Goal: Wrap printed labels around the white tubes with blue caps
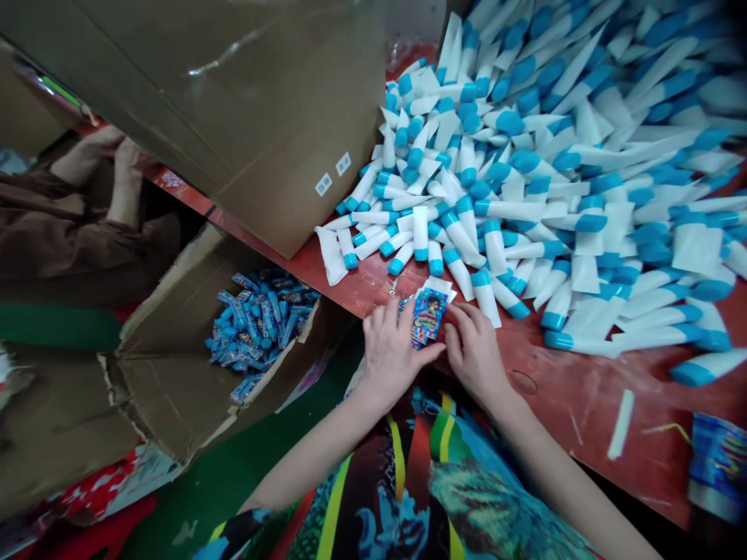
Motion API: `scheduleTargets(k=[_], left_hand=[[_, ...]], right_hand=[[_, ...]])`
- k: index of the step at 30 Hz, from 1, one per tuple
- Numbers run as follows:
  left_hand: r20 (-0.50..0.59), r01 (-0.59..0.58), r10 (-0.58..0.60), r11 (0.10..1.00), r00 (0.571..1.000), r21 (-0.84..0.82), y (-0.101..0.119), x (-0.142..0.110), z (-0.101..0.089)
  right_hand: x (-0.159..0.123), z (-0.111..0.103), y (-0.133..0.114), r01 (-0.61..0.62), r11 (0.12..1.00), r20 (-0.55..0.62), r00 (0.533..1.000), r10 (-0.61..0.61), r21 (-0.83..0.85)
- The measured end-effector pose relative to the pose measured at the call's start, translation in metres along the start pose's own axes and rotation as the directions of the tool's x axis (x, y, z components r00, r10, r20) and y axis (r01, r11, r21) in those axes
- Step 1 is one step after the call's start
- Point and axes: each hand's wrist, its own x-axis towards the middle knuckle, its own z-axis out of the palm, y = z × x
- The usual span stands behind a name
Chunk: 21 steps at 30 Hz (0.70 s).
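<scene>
On the left, an open cardboard carton [160, 400] held small blue packets [260, 319]. At the near edge of the red tabletop [560, 397], printed cards [430, 313] lay between the curled left hand [392, 346] and right hand [475, 350], though whether either grip was clamped I could not tell; blue-capped white tubes [420, 233] were heaped beyond.

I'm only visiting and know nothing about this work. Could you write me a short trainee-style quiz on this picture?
1. True or false: the white tubes heaped on the red table have yellow ends.

2. What is between the person's left hand and right hand?
A) a spoon
B) colourful printed pieces
C) a drinking cup

3. Fill in: small blue-wrapped items lie in an open cardboard ____ on the person's left.

Key:
1. False; the ends are blue.
2. B
3. box
</scene>
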Motion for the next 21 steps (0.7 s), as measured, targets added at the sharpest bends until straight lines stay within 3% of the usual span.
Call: scheduleTargets(k=[4,10,13,16,18,21], left_hand=[[-0.066,0.011,-0.017,0.996,0.998,-0.091,-0.009,-0.011,0.006],[0.007,-0.095,0.101,0.952,0.995,-0.292,0.016,-0.023,0.017],[0.072,-0.179,0.214,0.927,0.974,-0.329,0.021,-0.015,0.011],[0.067,-0.240,0.274,0.919,0.960,-0.314,0.005,0.006,-0.001],[-0.005,-0.177,0.180,0.960,0.984,-0.215,-0.017,0.028,-0.010],[-0.144,0.103,-0.106,0.994,0.984,-0.029,-0.061,0.068,-0.024]], right_hand=[[-0.017,0.001,-0.008,0.031,0.998,0.012,0.999,-0.030,-0.060],[-0.032,0.006,-0.008,0.015,0.998,0.031,0.999,-0.014,-0.056],[-0.033,-0.001,0.000,0.025,0.994,0.025,0.999,-0.023,-0.108],[-0.034,-0.005,0.001,0.019,0.986,0.022,1.000,-0.015,-0.165],[-0.035,-0.004,-0.001,-0.024,0.984,-0.018,1.000,0.022,-0.178],[-0.037,0.003,-0.005,-0.098,0.983,-0.103,0.991,0.082,-0.158]])
